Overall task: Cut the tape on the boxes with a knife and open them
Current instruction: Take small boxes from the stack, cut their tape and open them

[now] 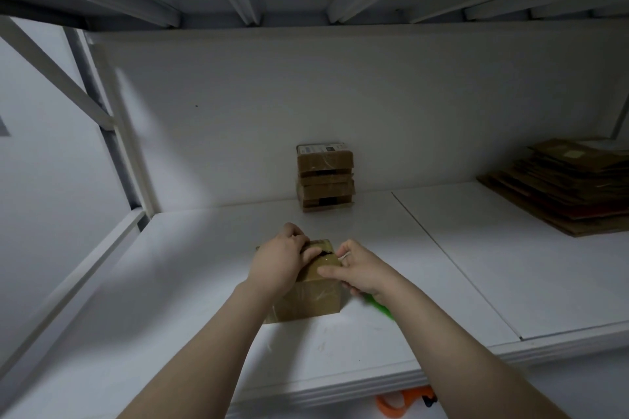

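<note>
Box [316, 303], contents unseen, gripped at top by curled fingers [311, 254] of left hand [279, 265], right hand [362, 270].

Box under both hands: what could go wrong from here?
1. The knife lies close under the right hand; the wrist could catch it.
2. The left hand and right hand grip the top of the box; if tape is uncut, a flap may tear or the box may tip.
</note>
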